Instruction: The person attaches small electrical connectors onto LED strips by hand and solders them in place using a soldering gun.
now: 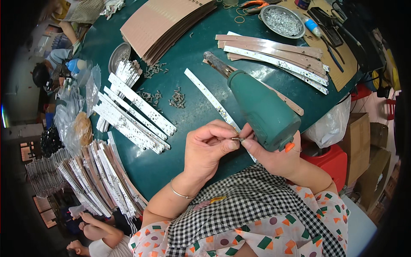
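Clamping a small, slim metallic fitting between fingers of left hand and right hand, over the five-o'clock half of a flat white strip; apparently positioning it, calling next for steady alignment.

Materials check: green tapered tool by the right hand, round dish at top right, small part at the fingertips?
Green tool: likely moulded plastic, smooth satin body; its nozzle looks like scuffed grey metal.
Round dish: probably bare thin metal, going by the grey, shiny rim.
Small part: possibly metal, from its dull brassy tone; too small to be sure.
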Motion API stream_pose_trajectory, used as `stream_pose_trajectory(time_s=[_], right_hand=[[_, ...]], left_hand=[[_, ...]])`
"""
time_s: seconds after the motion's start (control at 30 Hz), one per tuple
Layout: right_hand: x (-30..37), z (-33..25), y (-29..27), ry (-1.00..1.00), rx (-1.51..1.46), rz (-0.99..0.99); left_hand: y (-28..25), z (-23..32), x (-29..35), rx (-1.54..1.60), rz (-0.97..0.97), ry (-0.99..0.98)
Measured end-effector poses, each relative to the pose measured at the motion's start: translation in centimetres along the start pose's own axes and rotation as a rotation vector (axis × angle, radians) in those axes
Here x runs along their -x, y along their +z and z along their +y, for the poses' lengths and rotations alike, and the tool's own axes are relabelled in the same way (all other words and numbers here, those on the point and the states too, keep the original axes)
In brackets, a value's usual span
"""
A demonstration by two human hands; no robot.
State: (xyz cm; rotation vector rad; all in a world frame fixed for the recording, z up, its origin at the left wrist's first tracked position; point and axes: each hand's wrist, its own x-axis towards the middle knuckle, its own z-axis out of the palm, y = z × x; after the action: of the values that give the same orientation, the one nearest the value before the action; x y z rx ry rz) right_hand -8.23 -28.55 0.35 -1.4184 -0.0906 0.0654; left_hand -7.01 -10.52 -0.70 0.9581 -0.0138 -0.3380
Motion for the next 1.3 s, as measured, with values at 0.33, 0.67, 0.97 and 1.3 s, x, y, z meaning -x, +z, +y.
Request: stream_pose_trajectory(time_s=[0.33,0.67,0.97,1.3], right_hand=[[0.3,0.6,-0.6,-0.128,0.296,-0.031],[-0.7,0.8,-0.6,-0.072,0.268,-0.015],[0.1,3.9,-0.9,-0.251,0.349,0.019],[0.6,6.6,-1.3,-0.35,0.356,0.133]], left_hand=[[0.4,-0.6,0.9,-0.224,0.05,0.129],[0.5,0.2,0.0,-0.448,0.041,0.202],[0.0,1.1,0.7,-0.888,0.01,0.315],[-0.4,0.1,0.4,-0.898,0.004,0.395]])
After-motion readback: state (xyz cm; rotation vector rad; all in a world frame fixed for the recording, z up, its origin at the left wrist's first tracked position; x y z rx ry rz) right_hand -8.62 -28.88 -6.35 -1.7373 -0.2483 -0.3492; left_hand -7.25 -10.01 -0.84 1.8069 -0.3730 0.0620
